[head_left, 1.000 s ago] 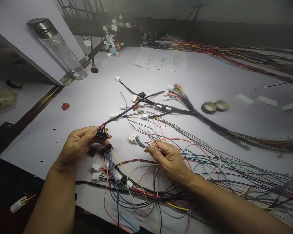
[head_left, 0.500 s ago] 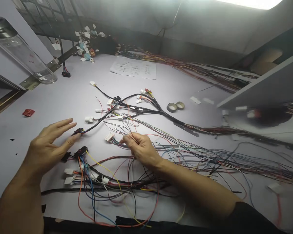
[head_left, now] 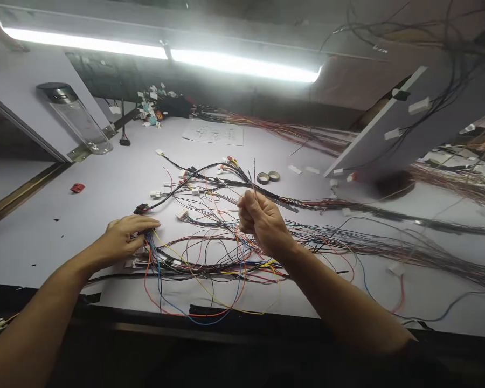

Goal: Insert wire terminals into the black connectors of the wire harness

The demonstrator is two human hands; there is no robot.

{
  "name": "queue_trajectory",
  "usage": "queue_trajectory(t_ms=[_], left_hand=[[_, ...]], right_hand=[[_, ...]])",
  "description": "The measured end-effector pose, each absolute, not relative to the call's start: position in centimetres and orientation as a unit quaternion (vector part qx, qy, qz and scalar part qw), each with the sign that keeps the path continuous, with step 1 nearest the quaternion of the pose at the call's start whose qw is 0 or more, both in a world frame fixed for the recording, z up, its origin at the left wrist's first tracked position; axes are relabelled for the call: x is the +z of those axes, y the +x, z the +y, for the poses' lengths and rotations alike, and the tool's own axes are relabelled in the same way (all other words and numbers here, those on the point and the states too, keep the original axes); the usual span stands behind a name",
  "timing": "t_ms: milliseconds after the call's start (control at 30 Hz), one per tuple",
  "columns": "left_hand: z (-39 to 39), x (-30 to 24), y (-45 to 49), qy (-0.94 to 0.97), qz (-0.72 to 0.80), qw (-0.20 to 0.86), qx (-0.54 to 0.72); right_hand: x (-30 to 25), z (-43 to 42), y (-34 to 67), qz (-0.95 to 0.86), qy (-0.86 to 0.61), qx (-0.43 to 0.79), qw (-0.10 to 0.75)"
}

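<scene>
My left hand [head_left: 123,237] is closed over the wire connector at the left end of the near wire bundle. The connector is mostly covered by my fingers; yellow, orange and blue wires [head_left: 147,253] come out of it. Raised above the bundles, my right hand [head_left: 262,218] pinches a few thin wires [head_left: 254,172] whose ends stick up past the fingertips. Just beyond my left hand lies a black connector [head_left: 140,208] on a sleeved branch. A white multi-pin connector [head_left: 181,214] rests between the hands.
A sleeved wire harness [head_left: 242,183] lies beyond my hands, near two tape rolls [head_left: 262,178]. A printed sheet [head_left: 213,133] is at the back. A glass bottle [head_left: 78,118] is at the left, a red connector [head_left: 77,188] below it. An upright panel [head_left: 372,126] stands right.
The view has tilted up. My right hand has lifted the thin wires up and to the right. My left hand has moved from the sleeved branch's black connector onto the nearer connector and closed.
</scene>
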State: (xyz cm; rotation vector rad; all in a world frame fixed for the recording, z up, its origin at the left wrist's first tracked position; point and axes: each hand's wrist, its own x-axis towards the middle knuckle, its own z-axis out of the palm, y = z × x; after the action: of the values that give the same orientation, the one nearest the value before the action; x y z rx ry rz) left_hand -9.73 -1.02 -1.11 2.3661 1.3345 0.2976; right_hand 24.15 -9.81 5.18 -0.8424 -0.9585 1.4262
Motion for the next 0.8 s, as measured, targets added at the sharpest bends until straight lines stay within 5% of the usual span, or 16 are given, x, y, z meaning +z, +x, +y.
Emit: queue_trajectory(t_ms=[800], left_hand=[[-2.1,1.1,-9.3,0.830,0.483,0.272,0.062]], right_hand=[[-2.2,-14.8,28.1,-0.236,-0.414,0.669,0.570]])
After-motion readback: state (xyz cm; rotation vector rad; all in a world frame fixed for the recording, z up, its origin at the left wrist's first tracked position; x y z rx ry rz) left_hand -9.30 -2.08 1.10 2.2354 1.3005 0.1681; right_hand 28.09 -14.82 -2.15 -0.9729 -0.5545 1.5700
